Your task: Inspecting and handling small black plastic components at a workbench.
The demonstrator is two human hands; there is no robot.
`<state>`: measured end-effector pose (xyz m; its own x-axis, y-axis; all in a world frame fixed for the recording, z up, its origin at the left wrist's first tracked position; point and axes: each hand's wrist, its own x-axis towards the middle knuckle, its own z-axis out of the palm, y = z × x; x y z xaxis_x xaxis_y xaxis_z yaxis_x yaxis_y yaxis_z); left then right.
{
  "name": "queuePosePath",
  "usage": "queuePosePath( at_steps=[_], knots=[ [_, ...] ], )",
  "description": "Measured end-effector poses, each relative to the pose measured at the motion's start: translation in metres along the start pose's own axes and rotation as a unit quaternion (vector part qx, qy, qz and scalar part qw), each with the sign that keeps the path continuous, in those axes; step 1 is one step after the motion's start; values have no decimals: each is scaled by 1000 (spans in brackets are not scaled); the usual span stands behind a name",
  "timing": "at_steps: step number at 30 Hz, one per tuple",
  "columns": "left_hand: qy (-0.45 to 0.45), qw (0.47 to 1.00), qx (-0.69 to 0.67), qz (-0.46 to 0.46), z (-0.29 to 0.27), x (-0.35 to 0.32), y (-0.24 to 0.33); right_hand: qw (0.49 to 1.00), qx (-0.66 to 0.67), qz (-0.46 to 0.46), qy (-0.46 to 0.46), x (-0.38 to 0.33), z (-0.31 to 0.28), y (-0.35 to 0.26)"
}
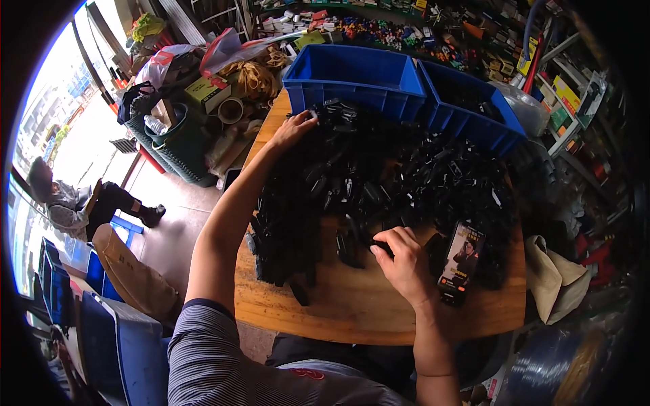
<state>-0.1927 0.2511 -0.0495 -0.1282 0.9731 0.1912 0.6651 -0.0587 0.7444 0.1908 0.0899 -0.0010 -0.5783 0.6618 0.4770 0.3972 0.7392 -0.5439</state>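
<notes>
A large heap of small black plastic parts (352, 162) covers much of the wooden table (345, 311). My left arm stretches to the far left of the heap, where my left hand (296, 128) bends its fingers together at the parts beside a blue bin. A small pale spot shows at its fingertips; what they hold is too small to make out. Nearer to me, my right hand (404, 262) hovers over the near edge of the heap with thumb and forefinger pinched. A dark piece (380, 247) shows at those fingertips, partly hidden.
Two blue plastic bins (352, 91) stand at the table's far side; the right one (467, 101) holds black parts. A phone (462, 260) with a lit screen lies right of my right hand. Cluttered shelves rise behind. At left, people sit near the doorway.
</notes>
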Motion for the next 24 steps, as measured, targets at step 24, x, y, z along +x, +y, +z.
queuePosePath(
  at_steps=[24],
  knots=[
    [-21, 949, 304, 84, -6, -302, 148, 984, 19, 90, 155, 1, -25, 27]
  ],
)
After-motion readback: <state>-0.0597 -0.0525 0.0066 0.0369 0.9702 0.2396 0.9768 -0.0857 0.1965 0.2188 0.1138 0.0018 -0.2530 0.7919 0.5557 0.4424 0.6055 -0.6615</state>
